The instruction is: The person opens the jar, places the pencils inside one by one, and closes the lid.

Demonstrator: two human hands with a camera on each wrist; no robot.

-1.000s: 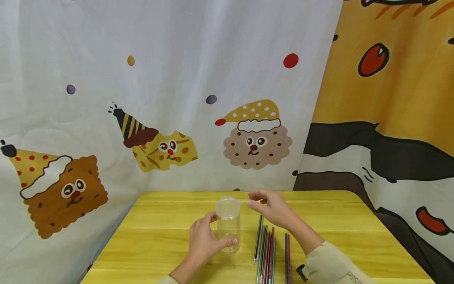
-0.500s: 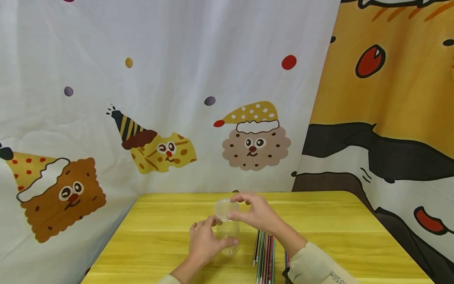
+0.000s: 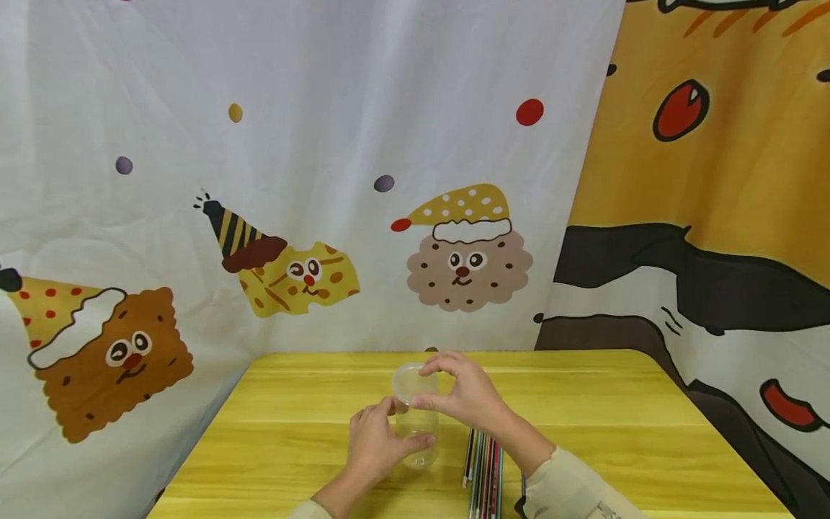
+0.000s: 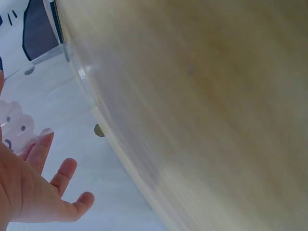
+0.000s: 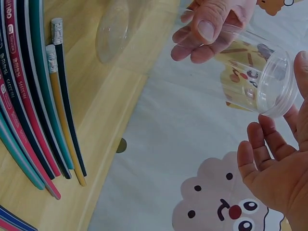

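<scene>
Gripping one clear jar (image 3: 418, 424), topped with a lid (image 3: 406, 384)

Hazards, as I judge them. Jar: smooth and light-looking; a hard squeeze from my left hand (image 3: 374, 443) could dent the wall or let it slip. Lid: if it gives suddenly under my right hand (image 3: 467, 395), the jar could jerk sideways and nudge the pencils (image 3: 483, 479) out of line. Sleeve (image 3: 567, 486): hangs over part of the pencils; a low sweep of the cuff could roll some.

Position of jar. Between my two hands, roughly upright, over the middle of the desk (image 3: 292, 425). Body within my left hand; lid end uppermost, at my right hand's fingertips. Whether the base touches the desk: cannot tell.

Left hand. Curved round the body, thumb across the near side, fingers about the other side.

Right hand. Narrowed at the rim, pinching the lid's edge between thumb and forefinger; the remaining fingers are free of the jar in the right wrist view. Whether the lid is fully seated: cannot tell.

Adjacent stock. Pencils, several, lying side by side to the right of the jar, apart from it, under my right forearm; one yellow pencil (image 5: 64, 122) among dark, green and pink. A further few, partly cropped, lie a little apart.
</scene>
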